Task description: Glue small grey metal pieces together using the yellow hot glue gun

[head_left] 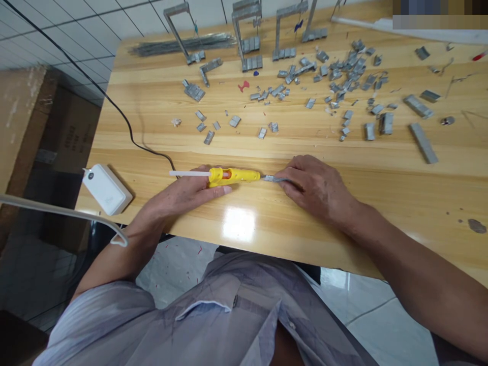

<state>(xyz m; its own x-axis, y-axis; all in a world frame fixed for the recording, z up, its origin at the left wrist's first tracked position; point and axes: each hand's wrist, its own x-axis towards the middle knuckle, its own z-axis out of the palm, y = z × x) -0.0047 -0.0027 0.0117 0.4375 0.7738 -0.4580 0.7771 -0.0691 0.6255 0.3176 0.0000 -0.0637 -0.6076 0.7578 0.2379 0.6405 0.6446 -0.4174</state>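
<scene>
My left hand [202, 188] is closed around a yellow hot glue gun [240, 175], whose nozzle points right. A white glue stick [188, 173] juts from the gun's rear end, and a black cord runs off behind the hand. Between the thumb and fingers of my right hand [314, 185] is a thin grey metal strip [272, 178], its left end at the nozzle tip. My right palm hides the strip's other end. Small grey metal pieces [262, 133] lie just beyond both hands.
Several grey metal frames [247, 35] stand along the table's back edge beside a bundle of thin rods [183, 44]. A heap of grey bits [351, 66] covers the back right. At the left edge sits a white power bank [107, 189], with a white cable [64, 211] nearby.
</scene>
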